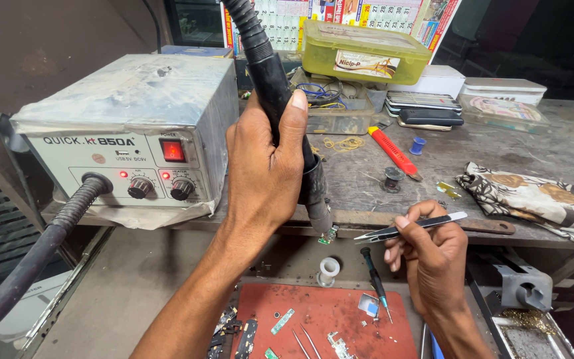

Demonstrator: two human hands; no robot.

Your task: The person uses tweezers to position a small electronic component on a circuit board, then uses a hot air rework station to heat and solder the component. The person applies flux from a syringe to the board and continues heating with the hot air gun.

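Note:
My left hand point(264, 166) grips the black handle of a hot-air wand point(280, 100), nozzle tilted down toward a tiny green circuit board point(328, 235) at the bench's front edge. My right hand point(430, 256) pinches metal tweezers point(406, 228), their tips pointing left and almost touching that small board. The wand's ribbed hose rises out of the top of the view. A grey hot-air station point(134, 126) stands at the left with a lit red switch, two knobs and a thick hose point(28, 266) coming from its front.
A red mat point(327, 319) below carries small boards, spare tweezers, a screwdriver point(375, 279) and a white spool point(328, 269). On the bench lie a red cutter point(393, 151), a patterned cloth point(539, 196), plastic boxes point(360, 50) and phones point(426, 110). A metal vise point(523, 286) sits at lower right.

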